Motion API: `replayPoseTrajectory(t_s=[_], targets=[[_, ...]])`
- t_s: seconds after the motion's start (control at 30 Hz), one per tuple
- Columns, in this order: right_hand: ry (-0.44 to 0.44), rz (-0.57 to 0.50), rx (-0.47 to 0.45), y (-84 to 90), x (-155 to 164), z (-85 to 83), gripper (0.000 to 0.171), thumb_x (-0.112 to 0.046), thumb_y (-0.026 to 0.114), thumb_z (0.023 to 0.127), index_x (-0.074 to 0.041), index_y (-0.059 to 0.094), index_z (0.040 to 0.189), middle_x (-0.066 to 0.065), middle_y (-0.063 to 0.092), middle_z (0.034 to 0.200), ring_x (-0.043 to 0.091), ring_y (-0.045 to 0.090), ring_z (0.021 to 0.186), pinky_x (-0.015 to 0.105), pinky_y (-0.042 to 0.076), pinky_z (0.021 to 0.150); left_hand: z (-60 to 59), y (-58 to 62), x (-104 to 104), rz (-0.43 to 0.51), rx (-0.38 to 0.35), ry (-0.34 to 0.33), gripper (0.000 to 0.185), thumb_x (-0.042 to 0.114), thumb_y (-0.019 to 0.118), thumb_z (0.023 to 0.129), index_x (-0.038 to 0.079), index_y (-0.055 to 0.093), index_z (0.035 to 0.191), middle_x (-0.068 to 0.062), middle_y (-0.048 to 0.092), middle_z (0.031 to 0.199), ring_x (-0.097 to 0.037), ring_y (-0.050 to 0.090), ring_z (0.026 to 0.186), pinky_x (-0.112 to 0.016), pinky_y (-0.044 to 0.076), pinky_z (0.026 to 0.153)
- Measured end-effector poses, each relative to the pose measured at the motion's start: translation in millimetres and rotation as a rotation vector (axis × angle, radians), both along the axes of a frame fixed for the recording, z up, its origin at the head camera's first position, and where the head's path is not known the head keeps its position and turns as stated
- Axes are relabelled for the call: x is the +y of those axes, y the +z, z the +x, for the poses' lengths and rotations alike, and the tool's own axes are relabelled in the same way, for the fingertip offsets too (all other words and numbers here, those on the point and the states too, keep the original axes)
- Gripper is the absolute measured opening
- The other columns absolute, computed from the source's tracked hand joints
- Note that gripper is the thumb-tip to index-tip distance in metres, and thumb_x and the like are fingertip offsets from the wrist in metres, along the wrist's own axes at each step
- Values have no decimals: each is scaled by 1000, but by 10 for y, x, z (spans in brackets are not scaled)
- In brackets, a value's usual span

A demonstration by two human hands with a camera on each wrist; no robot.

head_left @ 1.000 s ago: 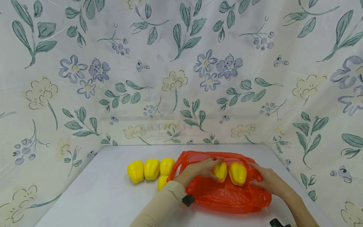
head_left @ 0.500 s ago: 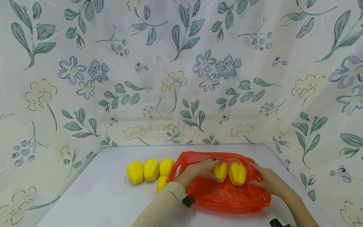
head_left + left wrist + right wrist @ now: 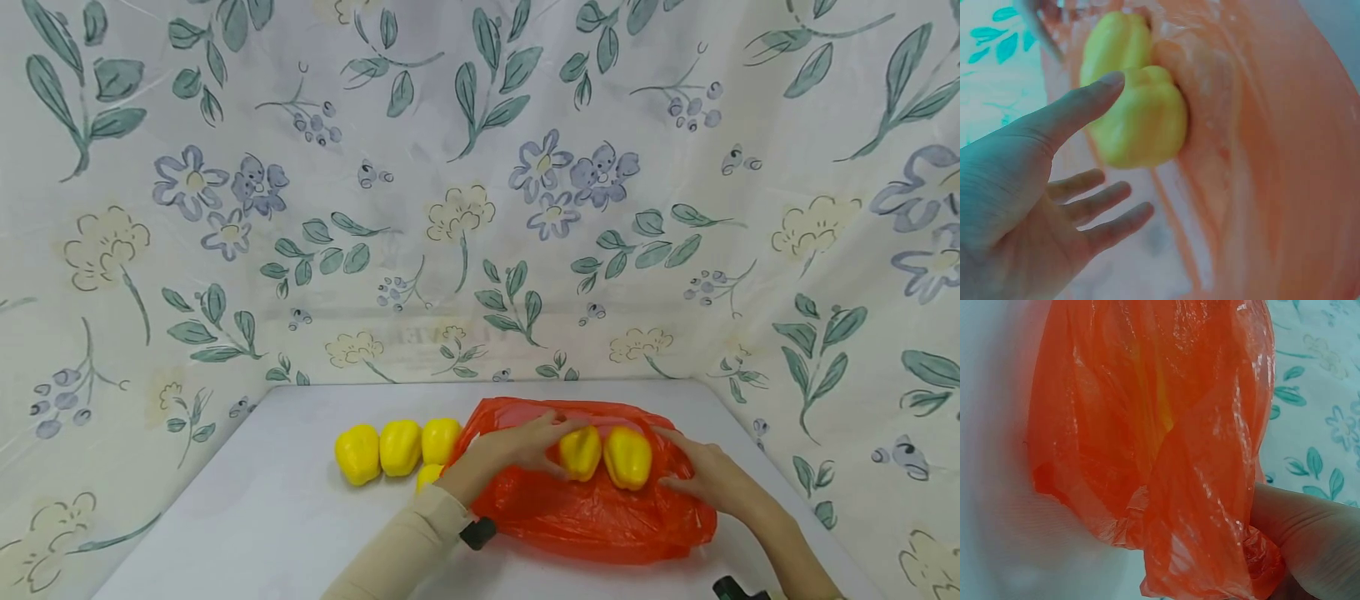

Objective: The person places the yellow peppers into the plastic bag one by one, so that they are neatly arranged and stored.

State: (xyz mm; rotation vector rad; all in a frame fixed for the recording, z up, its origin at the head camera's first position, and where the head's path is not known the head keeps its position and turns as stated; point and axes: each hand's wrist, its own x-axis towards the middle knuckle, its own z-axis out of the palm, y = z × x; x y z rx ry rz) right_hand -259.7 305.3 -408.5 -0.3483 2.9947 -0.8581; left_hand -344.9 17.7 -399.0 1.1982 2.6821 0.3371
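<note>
Peppers (image 3: 603, 456): two yellow ones lie side by side on the orange bag (image 3: 600, 508), mid-desk (image 3: 247, 517).
Left hand (image 3: 517, 446): fingers straight, touching one pepper.
Right hand (image 3: 708, 479): grip pinches bag plastic.
Risk: peppers likely roll off; thin plastic slips or tears.

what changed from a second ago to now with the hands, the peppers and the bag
The left hand drew slightly back toward the bag's mouth, its sleeve shifting left; its open fingers sit beside the nearer yellow bell pepper. The right hand still grips the orange plastic bag. The peppers kept their places.
</note>
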Motion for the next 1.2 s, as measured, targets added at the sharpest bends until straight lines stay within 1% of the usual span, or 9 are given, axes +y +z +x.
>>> replayPoseTrajectory(t_s=[0.2,0.27,0.4,0.5,0.67,0.77,0.93,1.07,1.2], targets=[[-4,-9,-9,2,-11,2,76,-31,73,73,-16,35,137,13,57,119,18,58,92,29,56,69,123,150,-224,4,33,-48,78,48,66,75,44,21,139,9,32,138,-9,43,118,-30,46,93],[-10,-15,-18,-3,-14,3,77,-31,73,72,-16,35,137,13,57,119,18,58,93,30,56,68,182,206,-318,21,48,-73,77,48,65,76,40,24,140,9,32,139,-9,41,121,-30,45,95],[-18,-7,-27,-8,-22,9,77,-32,73,72,-15,35,137,14,57,119,19,58,92,32,56,70,314,330,-523,74,79,-95,73,50,62,77,40,25,139,10,33,140,-9,40,123,-30,45,97],[-15,1,-22,-6,-26,13,77,-32,73,72,-15,36,137,14,57,119,19,57,92,33,56,71,391,409,-680,122,106,-81,71,50,62,77,42,26,138,8,36,138,-10,42,121,-30,46,94],[-3,5,-9,3,-32,7,76,-32,73,73,-15,36,137,14,57,120,19,58,94,32,56,71,488,481,-981,188,158,-11,69,45,65,78,43,29,136,6,40,135,-12,39,122,-32,47,93],[-2,6,-10,6,-35,7,76,-32,73,73,-15,36,137,14,57,120,19,58,93,31,56,70,527,474,-1187,220,169,35,70,44,66,78,43,27,137,5,39,137,-15,38,124,-35,48,92],[-4,0,-19,6,-35,8,77,-33,73,73,-14,35,138,15,57,120,19,58,93,31,56,70,595,419,-1502,256,140,141,70,45,66,78,43,28,137,7,36,139,-16,39,125,-40,49,91],[-2,1,-16,1,-30,4,77,-34,73,73,-15,35,137,14,58,119,18,58,92,31,56,69,642,324,-1699,259,104,202,74,47,67,76,41,27,139,7,37,138,-17,40,124,-42,48,91],[-1,-2,-19,-3,-25,0,77,-34,72,73,-15,35,138,14,58,117,17,58,90,29,56,68,671,183,-1854,229,86,223,80,53,67,73,42,24,139,3,37,139,-20,44,122,-44,47,93]])
